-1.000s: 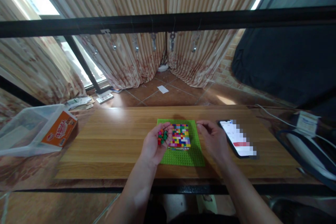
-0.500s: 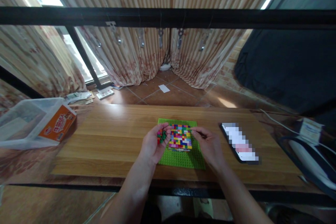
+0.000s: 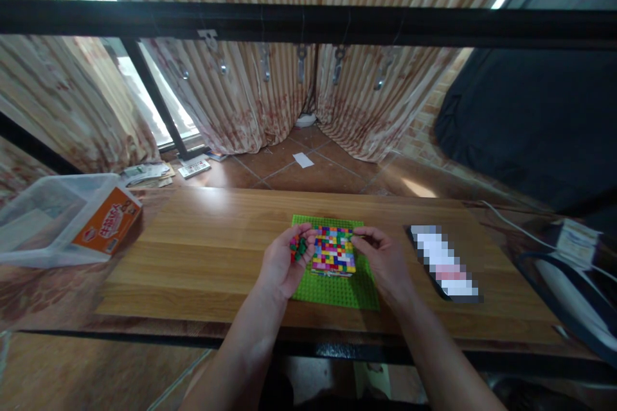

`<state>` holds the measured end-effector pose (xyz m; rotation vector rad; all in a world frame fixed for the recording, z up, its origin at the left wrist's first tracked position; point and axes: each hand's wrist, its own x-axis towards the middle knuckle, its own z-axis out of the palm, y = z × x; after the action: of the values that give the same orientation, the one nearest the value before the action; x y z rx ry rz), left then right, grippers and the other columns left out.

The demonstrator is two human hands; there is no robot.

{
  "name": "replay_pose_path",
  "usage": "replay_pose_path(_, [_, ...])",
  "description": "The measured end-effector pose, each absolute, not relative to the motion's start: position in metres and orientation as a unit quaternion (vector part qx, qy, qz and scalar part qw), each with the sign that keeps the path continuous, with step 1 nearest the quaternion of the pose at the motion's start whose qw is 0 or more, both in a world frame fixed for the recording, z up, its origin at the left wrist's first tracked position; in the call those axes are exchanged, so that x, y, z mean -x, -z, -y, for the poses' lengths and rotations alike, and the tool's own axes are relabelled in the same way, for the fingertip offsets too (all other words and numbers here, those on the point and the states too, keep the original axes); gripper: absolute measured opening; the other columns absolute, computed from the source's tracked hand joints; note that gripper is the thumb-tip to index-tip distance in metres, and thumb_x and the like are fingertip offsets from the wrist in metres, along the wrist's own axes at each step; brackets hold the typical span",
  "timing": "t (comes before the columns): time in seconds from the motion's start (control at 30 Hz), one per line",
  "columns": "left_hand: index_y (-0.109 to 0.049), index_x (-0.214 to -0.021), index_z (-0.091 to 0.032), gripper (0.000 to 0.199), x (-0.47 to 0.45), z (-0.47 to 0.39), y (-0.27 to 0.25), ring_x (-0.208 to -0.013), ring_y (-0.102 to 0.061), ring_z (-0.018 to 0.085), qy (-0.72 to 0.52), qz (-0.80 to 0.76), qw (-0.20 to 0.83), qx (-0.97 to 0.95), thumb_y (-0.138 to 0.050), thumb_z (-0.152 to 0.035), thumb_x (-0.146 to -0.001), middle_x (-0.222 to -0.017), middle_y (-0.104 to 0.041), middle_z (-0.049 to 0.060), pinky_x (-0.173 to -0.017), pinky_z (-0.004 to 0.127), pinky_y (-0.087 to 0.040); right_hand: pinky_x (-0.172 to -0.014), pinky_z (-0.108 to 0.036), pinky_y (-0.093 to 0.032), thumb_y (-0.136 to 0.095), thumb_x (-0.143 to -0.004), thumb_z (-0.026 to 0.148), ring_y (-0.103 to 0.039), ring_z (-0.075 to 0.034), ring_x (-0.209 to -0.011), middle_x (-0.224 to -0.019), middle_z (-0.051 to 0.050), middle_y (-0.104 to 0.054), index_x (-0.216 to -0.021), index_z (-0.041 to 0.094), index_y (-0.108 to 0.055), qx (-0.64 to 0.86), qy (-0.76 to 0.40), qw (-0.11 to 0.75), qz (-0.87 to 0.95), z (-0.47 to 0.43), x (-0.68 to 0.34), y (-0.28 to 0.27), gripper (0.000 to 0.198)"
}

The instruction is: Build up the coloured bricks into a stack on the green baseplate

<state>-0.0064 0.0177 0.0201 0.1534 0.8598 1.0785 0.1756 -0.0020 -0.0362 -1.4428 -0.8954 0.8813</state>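
Note:
A block of many-coloured toy bricks (image 3: 333, 252) stands on a green studded baseplate (image 3: 332, 295) on the table. My left hand (image 3: 282, 260) is cupped at the block's left side, palm up, with a small heap of loose red and green bricks (image 3: 299, 248) in it. At the upper right edge of the block is my right hand (image 3: 383, 263), its thumb and forefinger pinched together. Whatever lies between those fingertips is too small to make out.
A phone (image 3: 443, 263) with a blurred screen lies to the right on the wooden table (image 3: 202, 250). At the left stands a clear plastic bin (image 3: 53, 218) with an orange label. A dark bar (image 3: 270, 22) crosses above the far side. A white cable (image 3: 511, 221) runs at the right.
The view has shifted slightly. My right hand stays by the block's upper right edge, its fingers a little differently bent. My left hand still cradles the loose bricks.

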Motion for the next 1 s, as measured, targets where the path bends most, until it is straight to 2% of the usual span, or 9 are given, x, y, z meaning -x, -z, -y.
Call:
replay_pose_path(0.17, [-0.064, -0.081, -0.006, 0.015, 0.007, -0.018, -0.019, -0.058, -0.059, 0.008, -0.497, -0.392, 0.771, -0.072, -0.052, -0.011, -0.087, -0.070, -0.064, 0.008, -0.056, 0.016, -0.053, -0.065, -0.031, -0.051, -0.077, -0.060, 0.037, -0.063, -0.017, -0.073, -0.089, -0.004, -0.072, -0.092, 0.019, -0.073, 0.601, -0.413, 0.584, 0.356, 0.000, -0.170, 0.034, 0.037])
replay_pose_path(0.4, [-0.064, -0.079, -0.006, 0.016, 0.006, -0.018, -0.020, -0.056, -0.058, 0.008, -0.497, -0.399, 0.767, -0.067, -0.052, -0.011, -0.088, -0.069, -0.064, 0.008, -0.054, 0.015, -0.052, -0.055, -0.027, -0.047, -0.074, -0.061, 0.033, -0.060, -0.015, -0.063, -0.080, -0.003, -0.073, -0.088, 0.020, -0.075, 0.571, -0.450, 0.604, 0.327, -0.001, -0.162, 0.033, 0.030])
replay_pose_path(0.67, [-0.065, -0.081, -0.006, 0.017, 0.004, -0.019, -0.017, -0.056, -0.059, 0.008, -0.493, -0.405, 0.767, -0.068, -0.050, -0.011, -0.088, -0.070, -0.065, 0.008, -0.054, 0.016, -0.053, -0.066, -0.032, -0.052, -0.078, -0.056, 0.030, -0.063, -0.016, -0.067, -0.080, -0.003, -0.075, -0.081, 0.021, -0.077, 0.548, -0.476, 0.628, 0.279, -0.003, -0.161, 0.036, 0.027])
replay_pose_path(1.0, [-0.064, -0.080, -0.006, 0.018, 0.000, -0.018, -0.016, -0.055, -0.059, 0.008, -0.496, -0.413, 0.761, -0.067, -0.049, -0.008, -0.089, -0.069, -0.065, 0.009, -0.054, 0.015, -0.053, -0.067, -0.032, -0.051, -0.081, -0.051, 0.030, -0.062, -0.016, -0.065, -0.074, -0.001, -0.074, -0.077, 0.021, -0.076, 0.523, -0.505, 0.639, 0.252, -0.004, -0.159, 0.036, 0.028])
